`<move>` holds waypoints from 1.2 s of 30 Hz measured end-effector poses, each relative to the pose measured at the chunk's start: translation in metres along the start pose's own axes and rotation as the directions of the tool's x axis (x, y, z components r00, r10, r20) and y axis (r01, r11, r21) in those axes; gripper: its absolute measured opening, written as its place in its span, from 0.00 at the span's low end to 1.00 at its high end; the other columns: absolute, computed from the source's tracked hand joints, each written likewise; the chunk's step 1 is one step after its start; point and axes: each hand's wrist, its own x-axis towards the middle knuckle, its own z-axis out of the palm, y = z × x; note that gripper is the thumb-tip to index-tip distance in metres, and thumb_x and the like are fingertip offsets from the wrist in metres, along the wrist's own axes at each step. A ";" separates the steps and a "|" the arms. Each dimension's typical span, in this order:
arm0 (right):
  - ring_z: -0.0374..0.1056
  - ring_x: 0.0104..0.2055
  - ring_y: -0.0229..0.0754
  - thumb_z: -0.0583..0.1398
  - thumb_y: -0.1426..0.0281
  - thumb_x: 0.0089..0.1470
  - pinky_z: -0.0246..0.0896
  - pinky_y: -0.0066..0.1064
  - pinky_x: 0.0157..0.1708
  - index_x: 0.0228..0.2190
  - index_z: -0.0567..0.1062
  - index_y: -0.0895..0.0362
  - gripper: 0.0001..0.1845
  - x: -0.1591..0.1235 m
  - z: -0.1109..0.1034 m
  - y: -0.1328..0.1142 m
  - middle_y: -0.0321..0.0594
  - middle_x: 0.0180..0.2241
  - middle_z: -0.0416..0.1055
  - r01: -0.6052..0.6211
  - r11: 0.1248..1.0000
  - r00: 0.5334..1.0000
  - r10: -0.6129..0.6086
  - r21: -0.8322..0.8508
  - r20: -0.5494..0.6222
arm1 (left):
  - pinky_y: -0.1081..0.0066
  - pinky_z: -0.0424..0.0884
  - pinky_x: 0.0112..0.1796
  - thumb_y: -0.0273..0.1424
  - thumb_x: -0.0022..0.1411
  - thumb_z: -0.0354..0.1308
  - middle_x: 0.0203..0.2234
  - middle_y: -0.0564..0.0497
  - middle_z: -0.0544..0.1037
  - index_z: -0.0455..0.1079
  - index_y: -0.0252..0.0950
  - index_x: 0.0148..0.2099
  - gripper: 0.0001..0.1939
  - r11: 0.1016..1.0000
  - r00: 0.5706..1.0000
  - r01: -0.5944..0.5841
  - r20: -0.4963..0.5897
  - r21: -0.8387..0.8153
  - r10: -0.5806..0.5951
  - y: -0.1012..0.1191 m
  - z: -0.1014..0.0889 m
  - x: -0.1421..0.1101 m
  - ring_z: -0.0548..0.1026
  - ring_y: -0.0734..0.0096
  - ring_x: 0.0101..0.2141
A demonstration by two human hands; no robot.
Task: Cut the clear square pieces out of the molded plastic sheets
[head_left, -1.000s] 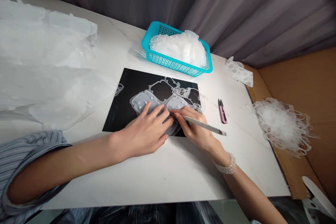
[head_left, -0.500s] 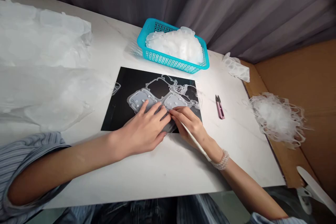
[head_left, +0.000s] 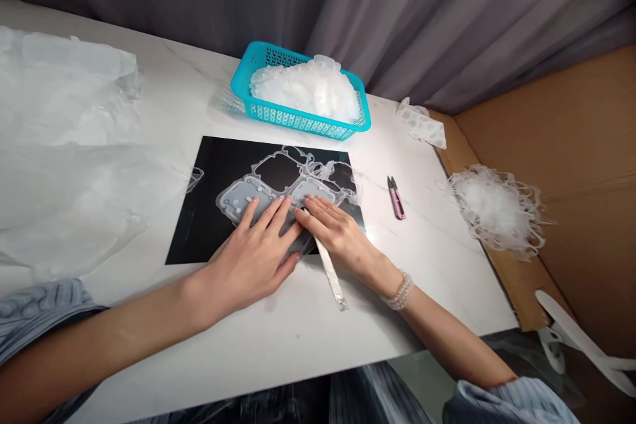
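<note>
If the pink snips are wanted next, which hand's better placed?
Right, probably: the right hand is nearer the pink snips, though the white stick at its fingers may need setting down. The left hand, fingers on the plastic piece, would reach across.

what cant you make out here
Head view:
- tip of the white stick: hidden by the right hand
- near part of the clear plastic sheet: under the left hand
- far-left plastic pile: cut off by the left edge
- single pieces in the blue basket: blurred together
</note>
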 end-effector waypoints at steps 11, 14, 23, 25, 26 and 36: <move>0.78 0.37 0.42 0.60 0.62 0.60 0.70 0.30 0.36 0.37 0.77 0.55 0.10 -0.030 -0.090 0.090 0.40 0.28 0.77 -0.339 0.540 0.633 0.737 0.770 -0.238 | 0.39 0.56 0.59 0.38 0.70 0.46 0.64 0.25 0.59 0.59 0.30 0.67 0.28 0.999 1.000 0.009 0.020 -0.038 -0.008 0.002 -0.002 0.000 0.58 0.39 0.64; 0.78 0.36 0.43 0.60 0.62 0.60 0.72 0.33 0.36 0.37 0.77 0.53 0.09 -0.039 -0.101 0.084 0.40 0.28 0.78 -0.343 0.525 0.635 0.741 0.779 -0.220 | 0.39 0.56 0.59 0.41 0.69 0.48 0.63 0.27 0.61 0.63 0.33 0.65 0.28 0.993 0.999 0.041 0.013 -0.109 -0.040 0.001 -0.006 0.000 0.59 0.39 0.64; 0.76 0.46 0.47 0.57 0.61 0.63 0.74 0.43 0.46 0.40 0.79 0.48 0.11 -0.015 -0.076 -0.031 0.40 0.42 0.80 -0.275 0.739 0.868 0.466 0.615 -0.171 | 0.56 0.73 0.48 0.54 0.68 0.39 0.43 0.39 0.80 0.73 0.31 0.53 0.35 -0.190 0.892 0.391 0.422 -0.901 -0.164 -0.002 -0.046 0.036 0.78 0.55 0.46; 0.76 0.46 0.48 0.57 0.62 0.64 0.73 0.43 0.45 0.41 0.80 0.48 0.12 -0.013 -0.076 -0.044 0.40 0.41 0.80 -0.273 0.785 0.926 0.371 0.556 -0.068 | 0.60 0.75 0.42 0.53 0.66 0.44 0.38 0.41 0.81 0.76 0.31 0.47 0.32 -0.515 0.841 0.433 0.537 -0.740 -0.064 -0.003 -0.042 0.042 0.79 0.58 0.40; 0.77 0.45 0.47 0.56 0.62 0.65 0.73 0.43 0.45 0.41 0.79 0.49 0.12 -0.012 -0.076 -0.044 0.40 0.40 0.80 -0.272 0.783 0.923 0.377 0.560 -0.079 | 0.62 0.75 0.42 0.50 0.66 0.50 0.37 0.42 0.81 0.76 0.32 0.45 0.27 -0.580 0.832 0.423 0.551 -0.696 -0.056 -0.003 -0.038 0.043 0.79 0.59 0.39; 0.57 0.22 0.32 0.62 0.60 0.56 0.52 0.26 0.22 0.19 0.56 0.54 0.24 0.023 -0.045 -0.010 0.30 0.19 0.59 -0.494 0.620 0.819 0.567 0.609 0.087 | 0.75 0.67 0.32 0.37 0.60 0.62 0.28 0.51 0.78 0.77 0.33 0.32 0.12 -0.279 0.862 0.396 0.459 -0.875 -0.215 0.003 -0.022 0.040 0.75 0.74 0.30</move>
